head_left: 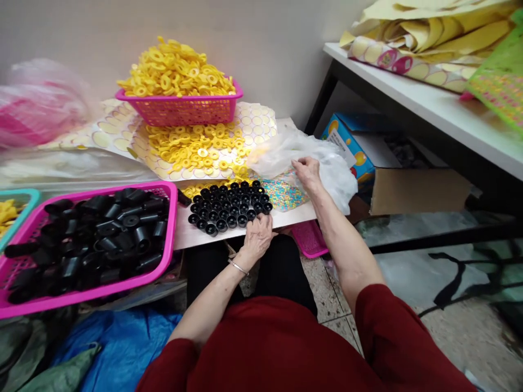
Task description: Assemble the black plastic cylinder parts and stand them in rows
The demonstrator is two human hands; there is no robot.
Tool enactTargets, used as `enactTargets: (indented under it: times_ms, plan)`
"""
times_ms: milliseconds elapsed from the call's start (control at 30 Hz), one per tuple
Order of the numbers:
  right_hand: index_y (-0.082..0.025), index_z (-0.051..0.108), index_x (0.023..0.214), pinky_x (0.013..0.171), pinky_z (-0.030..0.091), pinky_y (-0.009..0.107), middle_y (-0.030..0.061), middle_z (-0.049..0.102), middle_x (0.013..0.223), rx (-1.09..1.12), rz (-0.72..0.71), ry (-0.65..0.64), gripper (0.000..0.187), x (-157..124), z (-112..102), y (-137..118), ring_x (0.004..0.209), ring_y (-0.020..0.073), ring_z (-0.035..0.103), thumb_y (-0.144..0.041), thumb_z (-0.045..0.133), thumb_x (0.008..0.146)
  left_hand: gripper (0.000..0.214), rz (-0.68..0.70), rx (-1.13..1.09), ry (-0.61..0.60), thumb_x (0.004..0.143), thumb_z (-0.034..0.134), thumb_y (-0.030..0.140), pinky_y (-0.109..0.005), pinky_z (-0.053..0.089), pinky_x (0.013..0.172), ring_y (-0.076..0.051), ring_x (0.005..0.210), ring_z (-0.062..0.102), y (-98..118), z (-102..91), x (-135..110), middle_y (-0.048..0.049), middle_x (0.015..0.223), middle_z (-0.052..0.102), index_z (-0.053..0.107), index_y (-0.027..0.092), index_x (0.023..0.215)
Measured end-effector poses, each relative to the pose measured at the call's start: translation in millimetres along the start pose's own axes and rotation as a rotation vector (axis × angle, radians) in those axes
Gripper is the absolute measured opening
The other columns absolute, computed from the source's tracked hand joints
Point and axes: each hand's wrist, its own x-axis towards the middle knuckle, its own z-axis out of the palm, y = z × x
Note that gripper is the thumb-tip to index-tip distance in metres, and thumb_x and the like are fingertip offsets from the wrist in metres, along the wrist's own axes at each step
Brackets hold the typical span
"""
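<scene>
Several small black cylindrical cups (231,206) stand upright in close rows, open ends up, on the pale tabletop. My left hand (259,238) is at their front right corner, fingers curled against a black cup there; its fingertips are partly hidden. Right of the cups lies a pile of tiny multicoloured beads (281,190). Above its far right side is my right hand (307,173), thumb and fingers pinched together beside a clear plastic bag (322,158). What the pinch holds, if anything, is too small to tell.
Yellow rings (196,149) lie on printed paper behind the cups, below a heaped pink basket (188,111). At left, another pink basket (173,228) holds black cylinders. An open cardboard box (417,190) sits under the white shelf (425,103) at right.
</scene>
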Motion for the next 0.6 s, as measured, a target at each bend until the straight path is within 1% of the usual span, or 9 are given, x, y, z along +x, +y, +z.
enactTargets:
  times_ms: [33,100,233,333,400,467,500,533,600]
  plan:
    - [-0.012,0.064,0.074,0.068,0.05,0.032,0.0045,0.062,0.065,0.002,0.021,0.002,0.03,-6,-2,-4,0.069,0.0186,0.058,-0.041,0.057,0.078,0.056,0.001,0.003,0.017,0.097,0.043,0.043,-0.037,0.042,0.072,-0.027,0.095,0.058,1,0.5,-2,-0.0242,0.126,0.053,0.046,0.006,0.139]
    - [-0.015,0.06,0.064,0.06,0.047,0.029,-0.0001,0.054,0.053,0.033,0.034,-0.029,0.026,-23,-5,-13,0.058,0.0155,0.053,-0.038,0.057,0.076,0.053,0.019,-0.002,0.054,0.097,0.043,0.042,-0.036,0.042,0.074,-0.028,0.098,0.057,4,0.2,-8,-0.0241,0.125,0.054,0.05,0.005,0.134]
    - [-0.017,0.061,0.062,0.053,0.042,0.028,-0.0028,0.053,0.05,0.101,0.084,-0.001,0.024,-62,-7,-29,0.049,0.0127,0.046,-0.038,0.064,0.072,0.048,0.117,-0.083,0.143,0.098,0.039,0.045,-0.034,0.041,0.07,-0.024,0.093,0.057,2,-11.6,-29,-0.0186,0.107,0.06,0.06,0.005,0.116]
    - [-0.018,0.062,0.065,0.052,0.042,0.028,-0.0031,0.053,0.052,0.118,0.011,-0.035,0.025,-93,-8,-34,0.049,0.013,0.047,-0.042,0.066,0.073,0.045,0.146,-0.162,0.35,0.095,0.045,0.047,-0.034,0.042,0.07,-0.023,0.092,0.057,-19,-37.3,-62,-0.0161,0.103,0.062,0.062,0.008,0.109]
    - [-0.019,0.064,0.07,0.052,0.042,0.028,-0.0028,0.054,0.054,0.118,-0.047,-0.096,0.025,-112,-11,-35,0.05,0.0134,0.049,-0.043,0.067,0.074,0.036,0.08,-0.222,0.554,0.092,0.054,0.044,-0.036,0.045,0.077,-0.024,0.096,0.058,-52,-58.7,-91,-0.0145,0.102,0.065,0.064,0.011,0.103]
    - [-0.019,0.064,0.073,0.052,0.042,0.028,-0.0025,0.056,0.057,0.118,-0.079,-0.137,0.024,-129,-13,-33,0.051,0.0134,0.05,-0.043,0.066,0.074,0.024,-0.088,-0.248,0.699,0.09,0.057,0.035,-0.038,0.046,0.089,-0.023,0.099,0.059,-107,-76.7,-122,-0.0128,0.102,0.068,0.067,0.015,0.097]
    - [-0.019,0.065,0.074,0.053,0.042,0.028,-0.0025,0.056,0.058,0.119,-0.08,-0.144,0.024,-136,-15,-32,0.051,0.0131,0.05,-0.043,0.066,0.075,0.02,-0.206,-0.244,0.695,0.089,0.057,0.032,-0.038,0.045,0.09,-0.023,0.097,0.06,-141,-83.1,-137,-0.011,0.102,0.07,0.068,0.017,0.095]
    - [-0.02,0.065,0.074,0.053,0.042,0.028,-0.0025,0.056,0.059,0.117,-0.072,-0.146,0.023,-142,-16,-30,0.052,0.0129,0.05,-0.043,0.066,0.075,0.02,-0.341,-0.248,0.647,0.087,0.058,0.031,-0.038,0.046,0.089,-0.023,0.094,0.061,-178,-87.7,-150,-0.0098,0.1,0.071,0.07,0.018,0.094]
    - [-0.02,0.066,0.075,0.054,0.043,0.027,-0.0024,0.057,0.061,0.109,-0.043,-0.141,0.023,-153,-16,-27,0.052,0.0126,0.051,-0.042,0.066,0.076,0.022,-0.719,-0.275,0.475,0.081,0.06,0.033,-0.037,0.048,0.084,-0.024,0.089,0.062,-251,-92.7,-174,-0.0082,0.092,0.072,0.072,0.017,0.091]
